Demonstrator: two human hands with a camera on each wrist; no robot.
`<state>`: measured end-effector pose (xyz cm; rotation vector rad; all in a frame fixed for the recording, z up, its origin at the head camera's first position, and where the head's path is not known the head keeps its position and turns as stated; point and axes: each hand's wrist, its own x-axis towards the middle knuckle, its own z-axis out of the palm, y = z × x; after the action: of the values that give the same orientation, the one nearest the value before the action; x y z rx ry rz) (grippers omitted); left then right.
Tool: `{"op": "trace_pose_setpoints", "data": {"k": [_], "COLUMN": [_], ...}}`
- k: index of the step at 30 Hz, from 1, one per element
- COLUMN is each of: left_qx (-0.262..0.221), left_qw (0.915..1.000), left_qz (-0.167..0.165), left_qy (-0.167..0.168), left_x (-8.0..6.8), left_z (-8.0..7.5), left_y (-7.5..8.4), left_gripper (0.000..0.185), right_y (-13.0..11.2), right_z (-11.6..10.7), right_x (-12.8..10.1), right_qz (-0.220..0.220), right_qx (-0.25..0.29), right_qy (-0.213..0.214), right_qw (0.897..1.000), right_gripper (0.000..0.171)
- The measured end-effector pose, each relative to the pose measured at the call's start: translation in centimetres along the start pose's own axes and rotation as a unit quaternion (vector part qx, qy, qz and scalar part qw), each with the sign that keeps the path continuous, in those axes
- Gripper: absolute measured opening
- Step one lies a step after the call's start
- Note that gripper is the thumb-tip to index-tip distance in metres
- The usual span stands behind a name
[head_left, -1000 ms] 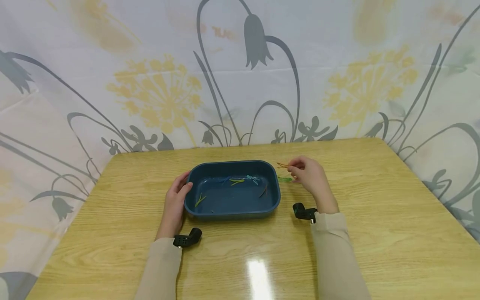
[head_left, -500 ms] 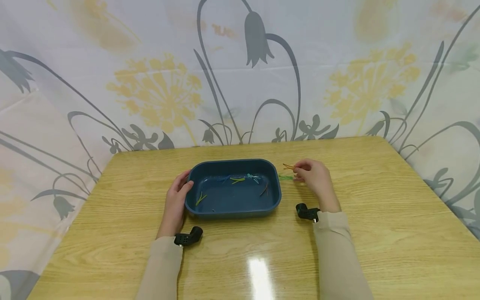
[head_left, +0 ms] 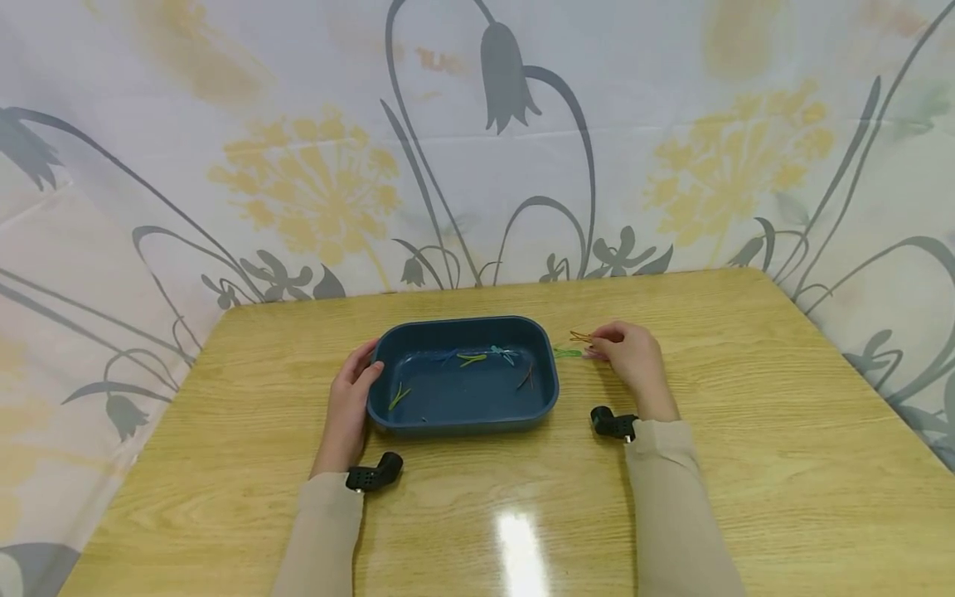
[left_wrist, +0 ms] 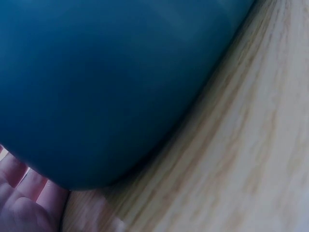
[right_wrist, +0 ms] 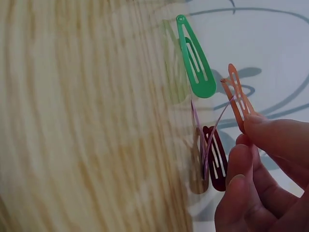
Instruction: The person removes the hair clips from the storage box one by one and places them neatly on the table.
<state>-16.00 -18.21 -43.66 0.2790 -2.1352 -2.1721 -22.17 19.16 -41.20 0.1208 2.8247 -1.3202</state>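
My left hand (head_left: 351, 394) grips the left end of a dark blue plastic tub (head_left: 462, 394), its thumb over the rim. In the left wrist view the tub's outer wall (left_wrist: 106, 87) fills much of the frame, with fingers against it. To the tub's right, my right hand (head_left: 632, 361) pinches an orange snap hair clip (right_wrist: 235, 83) between thumb and fingertips; the clip's two leaves are spread apart. Below it, a green hair clip (right_wrist: 205, 89), a dark red one (right_wrist: 219, 181) and a thin purple one (right_wrist: 195, 113) lie on the table.
Several hair clips lie in the tub, among them a yellow-green one (head_left: 472, 360), a light blue one (head_left: 502, 356) and a dark one (head_left: 525, 378). Black cameras (head_left: 376, 474) sit at both wrists. A flower-patterned cloth (head_left: 671, 166) hangs behind the wooden table (head_left: 761, 431).
My right hand has moved right and slightly toward me with the orange hair clip, away from the tub. My left hand and the tub have stayed in place.
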Motion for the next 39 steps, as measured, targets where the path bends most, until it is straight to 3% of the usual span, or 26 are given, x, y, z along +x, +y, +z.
{"op": "trace_pose_setpoints", "data": {"k": [14,26,39], "left_qx": [-0.008,-0.010,-0.008], "left_qw": [1.0000,0.9998,0.9999], "left_qz": [-0.003,-0.016,-0.005], "left_qy": [-0.001,-0.008,0.002], "left_x": [-0.2,-1.4,0.1], "left_z": [0.0,0.5,0.0], "left_y": [0.1,2.1,-0.1], "left_gripper": [0.040,0.042,0.040], "right_y": [0.7,0.6,0.5], "right_z": [0.4,0.3,0.3], "right_x": [0.2,0.0,0.1], "right_qz": [-0.010,-0.018,-0.017], "right_qx": [-0.031,-0.061,-0.086], "right_qy": [0.006,-0.001,-0.009], "right_qw": [0.999,0.998,0.996], "right_gripper": [0.022,0.022,0.024]}}
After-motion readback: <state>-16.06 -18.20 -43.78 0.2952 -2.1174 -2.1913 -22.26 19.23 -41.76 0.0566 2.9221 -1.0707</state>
